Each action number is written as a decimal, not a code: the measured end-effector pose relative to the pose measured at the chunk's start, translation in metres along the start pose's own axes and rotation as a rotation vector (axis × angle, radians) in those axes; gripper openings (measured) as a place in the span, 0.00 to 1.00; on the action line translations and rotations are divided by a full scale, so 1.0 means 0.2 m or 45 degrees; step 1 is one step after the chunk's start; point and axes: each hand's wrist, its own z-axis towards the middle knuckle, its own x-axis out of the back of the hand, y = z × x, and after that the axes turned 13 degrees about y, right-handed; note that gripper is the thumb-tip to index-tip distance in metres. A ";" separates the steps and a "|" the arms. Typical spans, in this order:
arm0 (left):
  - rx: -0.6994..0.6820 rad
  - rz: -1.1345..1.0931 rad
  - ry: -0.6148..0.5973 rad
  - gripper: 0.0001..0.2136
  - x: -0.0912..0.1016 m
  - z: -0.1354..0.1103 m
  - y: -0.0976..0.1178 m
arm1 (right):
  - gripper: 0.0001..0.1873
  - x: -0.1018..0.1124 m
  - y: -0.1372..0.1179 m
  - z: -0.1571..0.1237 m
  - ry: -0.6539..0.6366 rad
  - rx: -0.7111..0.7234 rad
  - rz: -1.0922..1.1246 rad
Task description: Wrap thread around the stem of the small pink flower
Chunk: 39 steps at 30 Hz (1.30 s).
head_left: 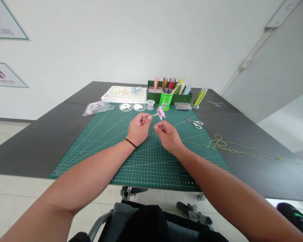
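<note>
Left grip (pixel 138 129) clamped on the thin stem (pixel 148 117) of a lilac craft flower (pixel 161 113) | stem runs right, slightly rising, above the green cutting mat (pixel 151 161) | right grip (pixel 168 136) empty, fingertips together, just below the bloom

the light reaches me bright and even, the white wall (pixel 131 43) glowing softly, only faint shadows under my right hand (pixel 168 136); my wide lens bends the dark grey tabletop (pixel 32 158) and smears the green-edged white wall signs (pixel 5 75) at the left edge.
</note>
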 end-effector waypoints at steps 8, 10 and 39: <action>-0.165 0.169 -0.097 0.07 0.01 0.00 0.02 | 0.09 0.04 -0.05 -0.03 -0.064 0.377 -0.500; -0.223 0.203 -0.151 0.07 0.01 0.00 0.02 | 0.09 0.05 -0.05 -0.03 -0.086 0.409 -0.530; -0.326 0.450 -0.331 0.05 0.03 -0.02 0.03 | 0.10 0.09 -0.09 -0.03 -0.040 0.414 -0.498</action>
